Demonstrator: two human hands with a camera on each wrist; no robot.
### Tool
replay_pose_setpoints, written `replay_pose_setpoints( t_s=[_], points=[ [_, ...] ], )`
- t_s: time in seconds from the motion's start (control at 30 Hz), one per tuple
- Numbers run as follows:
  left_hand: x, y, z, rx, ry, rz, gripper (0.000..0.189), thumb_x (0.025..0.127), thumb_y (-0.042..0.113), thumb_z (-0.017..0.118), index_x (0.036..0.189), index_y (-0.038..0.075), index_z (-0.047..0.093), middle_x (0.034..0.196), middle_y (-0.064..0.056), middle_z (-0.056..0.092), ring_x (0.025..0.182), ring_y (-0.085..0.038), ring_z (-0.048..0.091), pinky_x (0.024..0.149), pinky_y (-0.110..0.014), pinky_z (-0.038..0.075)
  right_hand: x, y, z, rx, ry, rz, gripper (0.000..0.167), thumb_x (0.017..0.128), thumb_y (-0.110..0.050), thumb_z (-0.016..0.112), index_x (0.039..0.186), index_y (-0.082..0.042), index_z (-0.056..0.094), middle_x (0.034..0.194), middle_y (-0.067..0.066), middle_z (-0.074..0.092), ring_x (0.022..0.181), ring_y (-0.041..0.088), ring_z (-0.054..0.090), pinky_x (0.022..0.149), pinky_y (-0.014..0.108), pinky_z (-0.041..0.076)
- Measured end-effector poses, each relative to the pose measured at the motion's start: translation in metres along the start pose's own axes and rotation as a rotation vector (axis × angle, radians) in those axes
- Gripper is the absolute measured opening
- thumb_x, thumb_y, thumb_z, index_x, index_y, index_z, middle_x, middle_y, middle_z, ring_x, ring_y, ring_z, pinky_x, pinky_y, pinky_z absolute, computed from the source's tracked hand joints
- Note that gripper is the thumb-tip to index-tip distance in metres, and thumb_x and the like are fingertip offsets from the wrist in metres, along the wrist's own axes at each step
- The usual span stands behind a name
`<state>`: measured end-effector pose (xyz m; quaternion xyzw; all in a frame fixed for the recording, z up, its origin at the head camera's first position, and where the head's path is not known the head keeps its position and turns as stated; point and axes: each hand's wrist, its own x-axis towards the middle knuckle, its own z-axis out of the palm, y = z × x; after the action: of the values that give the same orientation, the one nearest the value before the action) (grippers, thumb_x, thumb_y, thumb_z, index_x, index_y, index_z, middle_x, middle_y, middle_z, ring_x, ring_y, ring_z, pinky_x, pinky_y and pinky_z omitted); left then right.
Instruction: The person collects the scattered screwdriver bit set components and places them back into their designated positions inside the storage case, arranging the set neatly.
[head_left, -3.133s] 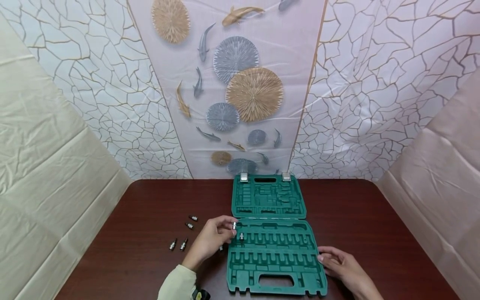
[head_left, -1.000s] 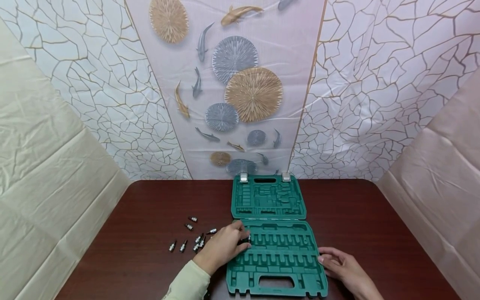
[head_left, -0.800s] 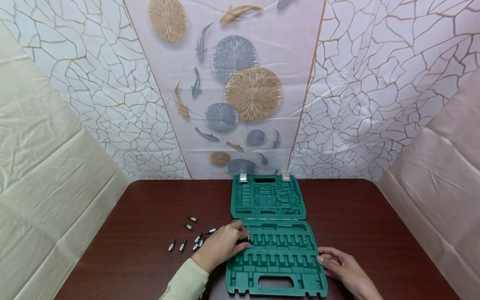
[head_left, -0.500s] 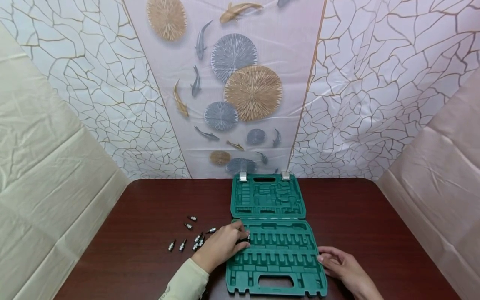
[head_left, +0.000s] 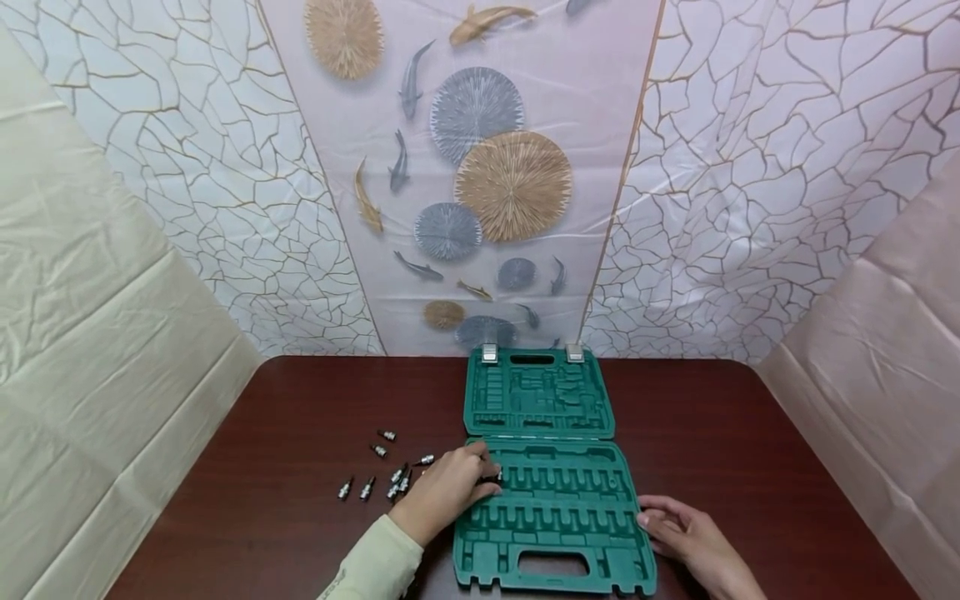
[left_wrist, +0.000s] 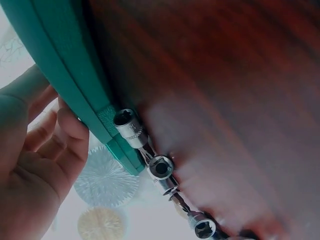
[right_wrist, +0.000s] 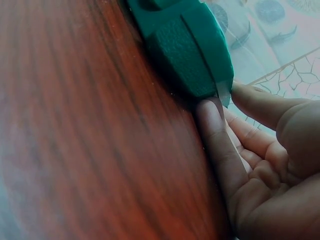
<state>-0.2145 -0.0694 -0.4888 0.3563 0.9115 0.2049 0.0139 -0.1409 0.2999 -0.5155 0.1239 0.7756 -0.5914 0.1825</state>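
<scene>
An unfolded green tool case [head_left: 555, 533] lies on the table, its moulded slots facing up. In the head view my left hand [head_left: 442, 492] reaches over the case's left edge, pinching a small bit socket [head_left: 499, 474] at the left end of the upper slot row; fingers hide most of it. My right hand [head_left: 693, 537] holds the case's right edge, thumb and finger against its side in the right wrist view. Left of the case lie several loose chrome bit sockets with dark tips, a few bunched near one bit socket [head_left: 397, 475] beside my left wrist.
The dark red wooden table [head_left: 750, 450] runs back to a patterned cloth wall [head_left: 502, 275]. The case lid [head_left: 536, 392], with two metal latches, lies behind the slotted half. Outlying bit sockets sit farther left, one [head_left: 345, 489] being the farthest.
Three seconds ago my left hand held a bit socket at the case's upper left corner; it has since moved right and down over the slot row, then stayed. My right hand has kept its place.
</scene>
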Motion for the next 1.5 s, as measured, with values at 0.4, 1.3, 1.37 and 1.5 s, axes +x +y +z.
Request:
replay_pose_setpoints(
  t_s=[0.4, 1.3, 1.37, 1.5],
  points=[
    [-0.002, -0.003, -0.003, -0.279, -0.051, -0.196, 0.033, 0.096, 0.011, 0.079, 0.129, 0.009, 0.075, 0.109, -0.001, 0.062, 0.077, 0.0, 0.06, 0.064, -0.021, 0.053, 0.0, 0.002, -0.001, -0.01, -0.017, -0.007, 0.061, 0.107, -0.031, 0.066, 0.147, 0.012, 0.05, 0.118, 0.01, 0.07, 0.111, 0.025, 0.07, 0.093, 0.047, 0.059],
    [-0.032, -0.026, -0.057, -0.207, 0.093, -0.257, 0.021, 0.105, 0.013, 0.068, 0.124, 0.012, 0.077, 0.117, -0.002, 0.071, 0.1, -0.016, 0.07, 0.078, -0.035, 0.059, -0.002, 0.003, -0.003, 0.023, -0.032, -0.02, 0.062, 0.106, -0.032, 0.066, 0.147, 0.012, 0.05, 0.111, 0.007, 0.069, 0.105, 0.019, 0.07, 0.091, 0.045, 0.06],
    [-0.034, -0.028, -0.058, -0.179, 0.112, -0.272, 0.021, 0.104, 0.013, 0.068, 0.124, 0.013, 0.076, 0.117, -0.003, 0.071, 0.101, -0.018, 0.071, 0.079, -0.038, 0.059, -0.002, 0.003, -0.003, 0.018, -0.041, -0.021, 0.063, 0.107, -0.033, 0.065, 0.148, 0.012, 0.049, 0.112, 0.007, 0.07, 0.106, 0.02, 0.07, 0.092, 0.046, 0.06],
    [-0.039, -0.033, -0.059, -0.116, 0.158, -0.307, 0.023, 0.103, 0.012, 0.071, 0.125, 0.012, 0.076, 0.118, -0.005, 0.071, 0.105, -0.023, 0.072, 0.083, -0.044, 0.06, -0.001, 0.003, -0.003, 0.006, -0.035, -0.027, 0.063, 0.108, -0.033, 0.064, 0.148, 0.012, 0.049, 0.112, 0.007, 0.07, 0.107, 0.02, 0.07, 0.092, 0.046, 0.06]
  ],
)
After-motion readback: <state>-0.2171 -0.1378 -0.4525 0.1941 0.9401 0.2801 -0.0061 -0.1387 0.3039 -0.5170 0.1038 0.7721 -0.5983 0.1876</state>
